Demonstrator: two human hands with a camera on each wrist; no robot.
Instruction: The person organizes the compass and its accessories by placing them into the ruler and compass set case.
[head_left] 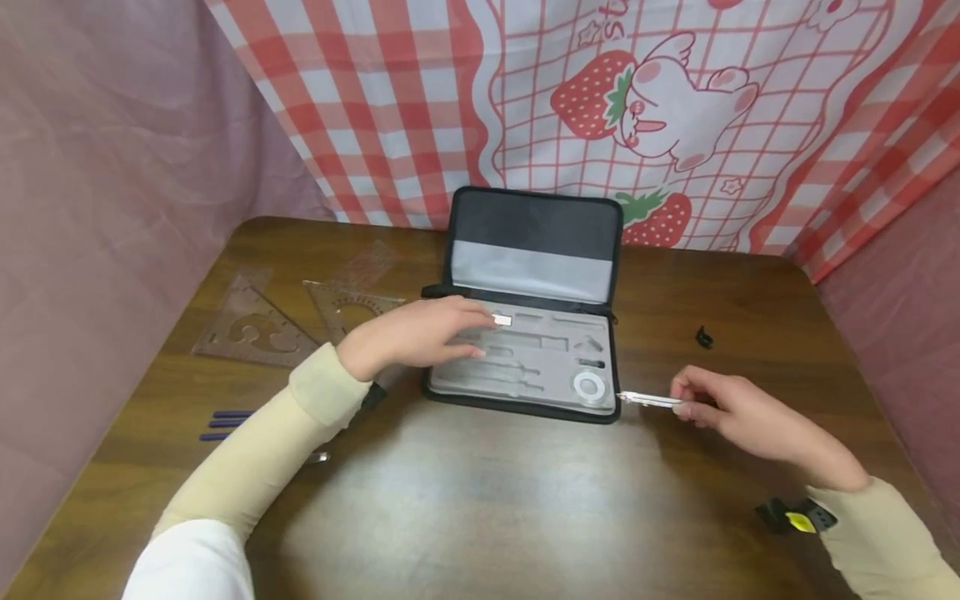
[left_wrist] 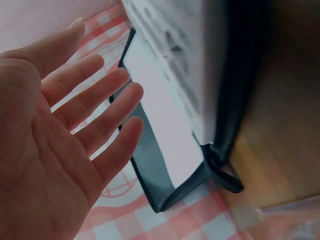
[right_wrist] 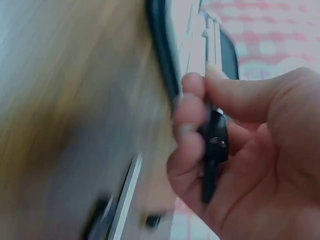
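An open black zip case [head_left: 536, 221] stands with its lid up and a grey moulded tray [head_left: 480, 388] in its base. My left hand [head_left: 420, 333] hovers over the tray's left part; in the left wrist view its fingers are spread and the palm holds nothing. A small white piece [head_left: 502, 320] lies by its fingertips. At the case's right front corner, my right hand [head_left: 720, 408] pinches a silver drawing compass [head_left: 648, 400], its legs pointing left. The compass's black handle [right_wrist: 216, 140] lies within the curled fingers in the right wrist view.
A white ring [head_left: 588, 386] and a small black piece [head_left: 591, 363] sit in the tray. Left of the case lie clear set squares [head_left: 262, 329], purple pencils [head_left: 225, 423] and a small shiny piece [head_left: 318, 457]. A small black part [head_left: 703, 337] lies right, before the checked curtain [head_left: 405, 100].
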